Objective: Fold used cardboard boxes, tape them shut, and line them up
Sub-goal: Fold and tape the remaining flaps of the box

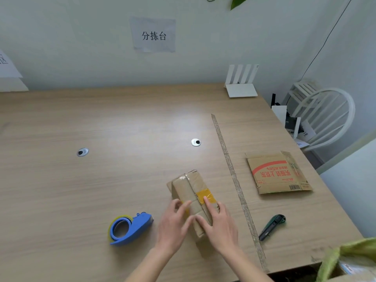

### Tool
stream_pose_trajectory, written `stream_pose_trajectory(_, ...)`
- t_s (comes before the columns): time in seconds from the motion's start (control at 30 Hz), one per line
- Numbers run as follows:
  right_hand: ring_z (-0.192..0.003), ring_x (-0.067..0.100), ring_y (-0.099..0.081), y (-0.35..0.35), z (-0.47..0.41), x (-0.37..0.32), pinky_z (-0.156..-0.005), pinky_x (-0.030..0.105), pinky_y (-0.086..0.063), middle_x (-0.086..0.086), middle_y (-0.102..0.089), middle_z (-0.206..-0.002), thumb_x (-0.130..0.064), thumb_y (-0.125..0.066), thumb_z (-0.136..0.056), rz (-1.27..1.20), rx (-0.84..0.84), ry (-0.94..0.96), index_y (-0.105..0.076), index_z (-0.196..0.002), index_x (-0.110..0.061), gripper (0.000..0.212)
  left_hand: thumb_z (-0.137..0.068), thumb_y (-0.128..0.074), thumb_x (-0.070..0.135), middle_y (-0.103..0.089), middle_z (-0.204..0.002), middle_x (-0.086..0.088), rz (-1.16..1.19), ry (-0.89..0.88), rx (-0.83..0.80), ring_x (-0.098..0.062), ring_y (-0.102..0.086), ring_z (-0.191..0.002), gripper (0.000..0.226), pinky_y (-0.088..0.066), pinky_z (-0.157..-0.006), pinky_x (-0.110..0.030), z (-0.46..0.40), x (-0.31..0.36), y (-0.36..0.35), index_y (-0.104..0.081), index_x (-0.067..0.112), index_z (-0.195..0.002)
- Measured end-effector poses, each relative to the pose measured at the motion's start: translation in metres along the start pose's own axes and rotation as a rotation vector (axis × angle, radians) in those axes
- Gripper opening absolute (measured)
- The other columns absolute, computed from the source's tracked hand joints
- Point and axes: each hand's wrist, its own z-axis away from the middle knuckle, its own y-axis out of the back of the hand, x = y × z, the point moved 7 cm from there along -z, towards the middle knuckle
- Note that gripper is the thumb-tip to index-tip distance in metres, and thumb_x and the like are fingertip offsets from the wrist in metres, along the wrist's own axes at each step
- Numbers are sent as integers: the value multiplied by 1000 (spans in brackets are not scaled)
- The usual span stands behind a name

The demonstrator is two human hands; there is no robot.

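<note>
Box [190, 192] under both hands [195, 222]

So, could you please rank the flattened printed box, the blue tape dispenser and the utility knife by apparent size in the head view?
1. Flattened printed box
2. Blue tape dispenser, although it lies nearer the camera
3. Utility knife

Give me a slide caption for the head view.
Both hands press yellow tape onto a folded cardboard box; tape dispenser sits left.
</note>
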Motion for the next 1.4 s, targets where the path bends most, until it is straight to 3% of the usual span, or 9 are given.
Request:
stream_pose_trajectory(0.1, -141, 21, -36, -12, 1, -23, -105, 39, -45, 1, -27, -158, -58, -32, -103, -131, 19, -71, -19, -156, -50, 55, -93, -46, 65, -16, -163, 7, 30, 41, -92, -10, -29, -146, 64, -37, -109, -26, 15, -4, -14, -29, 47, -152)
stream_pose_trajectory(0.27, -143, 18, -36, -28, -3, -24, -104, 38, -47, -4, -12, -162, -48, -40, -104, -233, -109, 91, -14, -157, -49, 60, -93, -53, 62, 4, -165, 17, 106, 78, -130, -2, -16, -149, 71, -31, -104, -19, 15, -12, -3, -16, 51, -153)
stream_pose_trajectory(0.5, -149, 20, -29, -20, -5, -27, -110, 40, -41, -2, -8, -167, -49, -38, -105, -212, -141, 98, -6, -155, -53, 60, -91, -48, 69, -1, -165, 22, 90, 105, -154, -3, -25, -147, 68, -36, -107, -28, 8, -14, 6, -20, 54, -152)
stream_pose_trajectory(0.67, -150, 16, -29, -8, -3, -28, -108, 42, -44, -10, -8, -168, -56, -34, -104, -204, -71, 140, -2, -149, -63, 57, -84, -34, 85, -34, -157, 10, -64, 191, 31, -17, -46, -134, 77, -45, -104, -38, 23, -68, 40, -32, 46, -150)
stream_pose_trajectory(0.87, -152, 13, -21, -13, 3, -40, -108, 38, -43, -13, -5, -168, -56, -37, -104, -144, -67, 174, -9, -154, -57, 58, -73, -26, 96, -37, -151, 7, -86, 369, 41, -21, -40, -135, 92, -46, -103, -40, 51, -123, 47, -33, 47, -150)
stream_pose_trajectory(1.03, -144, 5, -36, -15, 0, -50, -108, 33, -43, -20, -24, -162, -42, -36, -106, -307, -33, 140, -24, -155, -48, 50, -82, -52, 77, -37, -151, 7, -78, 369, 21, -21, -41, -133, 74, -49, -95, -36, 48, -117, 42, -35, 49, -148)
stream_pose_trajectory(1.13, -128, -2, -50, -15, -1, -57, -101, 32, -49, -31, -33, -151, -53, -44, -102, -371, -46, 136, -17, -155, -52, 60, -84, -64, 63, -34, -155, -2, -155, 410, -28, -23, -48, -129, 80, -52, -91, -35, 47, -127, 42, -27, 46, -153)
stream_pose_trajectory(1.23, -120, 3, -56, -12, -5, -58, -94, 29, -51, -23, -42, -149, -37, -45, -104, -341, -24, 137, -15, -154, -55, 61, -82, -70, 57, -44, -142, -4, -195, 434, -53, -21, -53, -117, 88, -49, -85, -32, 53, -145, 43, -23, 44, -155)
stream_pose_trajectory(1.4, -145, 13, -38, -16, -10, -42, -116, 34, -37, -8, -38, -159, -15, -37, -105, -272, -47, 104, -25, -155, -48, 61, -88, -65, 51, -60, -89, 3, -363, 378, -163, -21, -57, -75, 77, -39, -68, -28, 64, -166, 41, -27, 43, -154)
